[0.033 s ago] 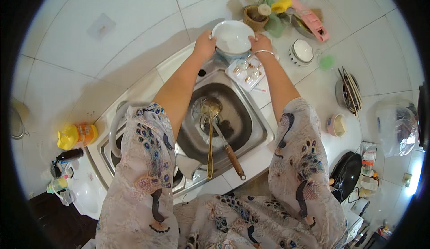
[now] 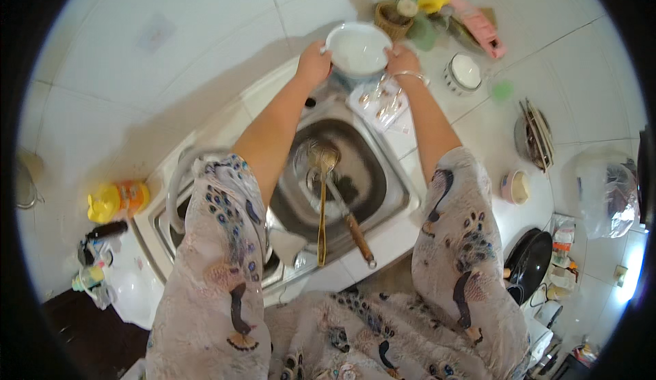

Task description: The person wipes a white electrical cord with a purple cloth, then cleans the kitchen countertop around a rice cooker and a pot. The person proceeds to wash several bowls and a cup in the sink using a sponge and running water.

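A white bowl is held above the far end of the steel sink, its open side facing me. My left hand grips its left rim and my right hand, with a bangle on the wrist, grips its right rim. Down in the sink basin lie a brass-coloured ladle and a spatula with a wooden handle, both pointing toward me.
A clear plastic bag lies on the sink's right edge. Behind the bowl stand a small basket, scrubbers and a pink brush. On the right counter sit a round tin, a small cup, a rack and a black pan. A yellow bottle stands at left.
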The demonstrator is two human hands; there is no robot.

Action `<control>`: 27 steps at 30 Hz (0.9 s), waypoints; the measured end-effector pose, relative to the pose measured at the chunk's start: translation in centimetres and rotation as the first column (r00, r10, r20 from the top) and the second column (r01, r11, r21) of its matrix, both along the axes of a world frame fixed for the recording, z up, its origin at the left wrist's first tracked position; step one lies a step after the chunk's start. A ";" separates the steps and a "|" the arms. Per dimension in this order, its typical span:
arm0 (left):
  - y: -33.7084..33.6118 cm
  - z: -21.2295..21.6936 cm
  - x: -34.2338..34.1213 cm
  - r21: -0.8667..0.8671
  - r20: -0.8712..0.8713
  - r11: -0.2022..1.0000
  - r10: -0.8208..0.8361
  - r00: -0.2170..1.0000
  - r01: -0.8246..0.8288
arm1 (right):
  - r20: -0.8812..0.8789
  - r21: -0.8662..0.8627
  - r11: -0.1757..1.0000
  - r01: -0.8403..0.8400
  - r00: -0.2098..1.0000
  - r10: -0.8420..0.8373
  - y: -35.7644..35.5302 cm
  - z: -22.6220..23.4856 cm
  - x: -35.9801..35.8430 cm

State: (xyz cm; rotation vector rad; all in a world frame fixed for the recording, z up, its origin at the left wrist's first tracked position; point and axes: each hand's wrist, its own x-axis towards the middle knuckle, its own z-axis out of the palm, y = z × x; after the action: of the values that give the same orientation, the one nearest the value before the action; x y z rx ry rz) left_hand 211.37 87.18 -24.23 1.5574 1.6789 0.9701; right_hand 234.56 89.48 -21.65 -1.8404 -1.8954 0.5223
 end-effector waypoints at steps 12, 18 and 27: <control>-42.4 2.0 -10.1 -0.342 0.078 0.940 0.025 0.997 0.003 | -0.529 -0.246 0.734 -0.633 0.722 0.446 -30.7 2.3 -8.7; -47.2 -0.2 -7.0 -0.426 -0.196 0.898 0.029 0.980 -0.111 | -0.130 -0.257 0.528 -0.809 0.570 0.811 -38.8 -2.0 -12.0; -49.5 -4.1 -12.0 -0.300 0.236 0.944 0.211 0.949 -0.135 | -0.108 -0.238 0.527 -0.816 0.562 0.820 -39.2 0.9 -17.0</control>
State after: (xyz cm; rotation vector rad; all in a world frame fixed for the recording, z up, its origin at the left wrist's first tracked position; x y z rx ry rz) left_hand 199.36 37.65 -28.33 1.0574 1.6965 0.9349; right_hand 217.51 50.25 -20.71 -0.9104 -2.7694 1.1036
